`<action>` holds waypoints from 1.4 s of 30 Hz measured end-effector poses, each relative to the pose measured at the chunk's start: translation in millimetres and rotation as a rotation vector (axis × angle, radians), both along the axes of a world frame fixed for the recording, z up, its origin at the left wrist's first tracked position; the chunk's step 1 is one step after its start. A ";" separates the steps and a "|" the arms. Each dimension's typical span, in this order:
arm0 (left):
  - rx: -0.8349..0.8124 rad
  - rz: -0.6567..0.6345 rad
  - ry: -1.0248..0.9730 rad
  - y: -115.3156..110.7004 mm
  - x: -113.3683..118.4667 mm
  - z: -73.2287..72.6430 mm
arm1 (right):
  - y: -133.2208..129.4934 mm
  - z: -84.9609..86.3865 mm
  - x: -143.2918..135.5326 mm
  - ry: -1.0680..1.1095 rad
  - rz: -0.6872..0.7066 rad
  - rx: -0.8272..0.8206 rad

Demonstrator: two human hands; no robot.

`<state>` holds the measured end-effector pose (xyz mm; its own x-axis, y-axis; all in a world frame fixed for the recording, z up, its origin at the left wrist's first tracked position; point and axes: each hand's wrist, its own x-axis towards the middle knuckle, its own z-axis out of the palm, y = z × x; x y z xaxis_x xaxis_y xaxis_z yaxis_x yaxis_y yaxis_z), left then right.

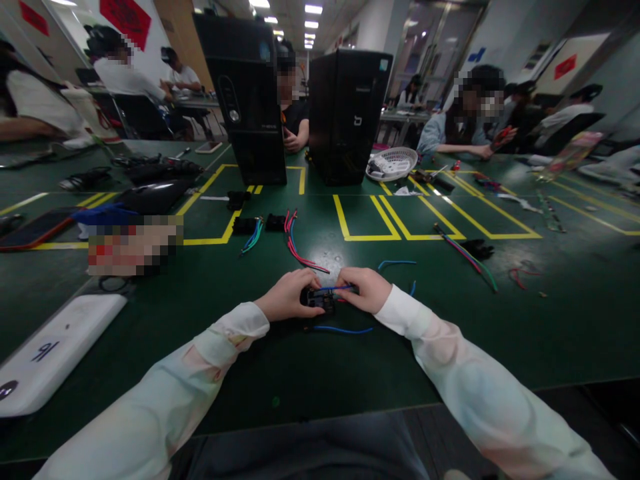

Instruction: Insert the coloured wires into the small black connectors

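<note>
My left hand (286, 298) is closed around a small black plastic part (326, 305) with slots, perhaps a socket, just above the table. My right hand (366, 289) is closed at its right side, with a blue wire (327, 289) at the fingertips lying across the part's top. Exactly where the wire's ends sit is hidden by my fingers. Just below my hands lies a loose blue wire (345, 330). Another blue wire (397, 262) rests beyond my right hand. Beyond my left hand, red and blue wires (294, 248) trail from a black part (275, 222).
Two black computer towers (245, 100) (350, 113) stand at the back. A white basket (393, 163) sits right of them. Another black part (244, 225) has green-blue wires; more wires (470, 257) lie right. A white device (60, 353) is at left. Other people sit beyond.
</note>
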<state>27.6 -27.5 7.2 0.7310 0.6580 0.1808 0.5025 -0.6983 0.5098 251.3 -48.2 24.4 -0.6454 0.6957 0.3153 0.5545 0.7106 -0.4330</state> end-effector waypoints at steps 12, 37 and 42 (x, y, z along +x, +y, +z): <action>-0.022 -0.048 0.052 0.7 -1.5 5.1 | 4.2 -7.3 -2.8 -0.037 -0.160 0.068; 0.041 -0.012 0.048 1.3 0.9 -0.3 | -10.3 6.8 -10.9 -0.070 -0.124 0.206; 0.034 -0.013 0.049 1.2 0.6 -0.6 | -2.0 4.1 -3.5 -0.145 -0.044 0.051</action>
